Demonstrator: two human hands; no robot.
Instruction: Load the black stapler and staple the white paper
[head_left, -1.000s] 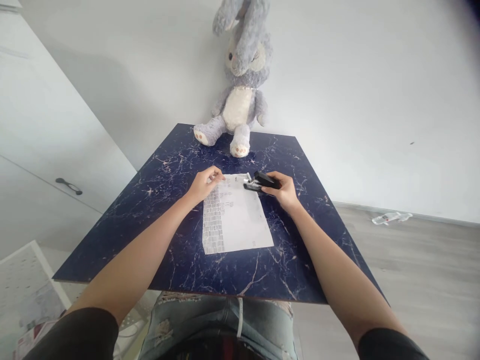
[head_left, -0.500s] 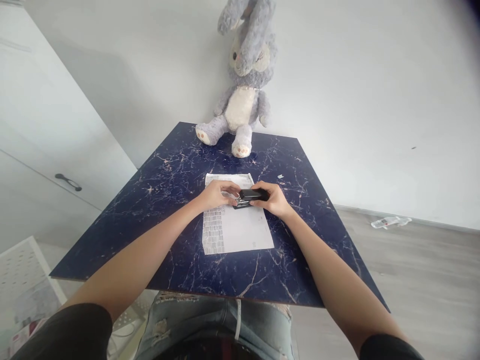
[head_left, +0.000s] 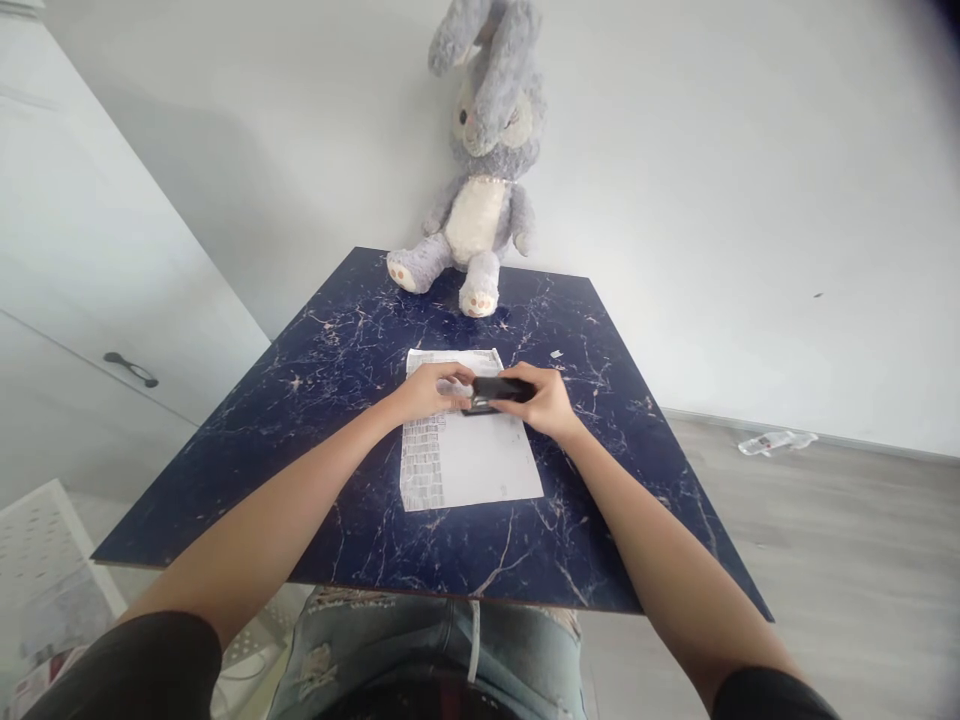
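Note:
A black stapler (head_left: 496,389) lies sideways above the upper part of a printed sheet of paper (head_left: 484,460). My right hand (head_left: 546,400) is wrapped round its right end, thumb on the near side and fingers over the top. At the stapler's left end, the curved fingertips and thumb of my left hand (head_left: 433,390) close on its front. Slight blur hides the detail between those fingertips. The paper lies flat on the table, with dense print down its left strip and a mostly blank middle.
The dark blue marbled table (head_left: 315,400) carries a grey plush rabbit (head_left: 480,215) at its back edge, against the wall. A small white scrap (head_left: 556,354) lies right of the paper. At left stands a white cabinet (head_left: 90,270); clear plastic packaging (head_left: 776,442) is on the floor at right.
The stapler's top arm looks lower and closer to its base, and blurred. Both hands keep about the same place on it. The whole view has shifted slightly.

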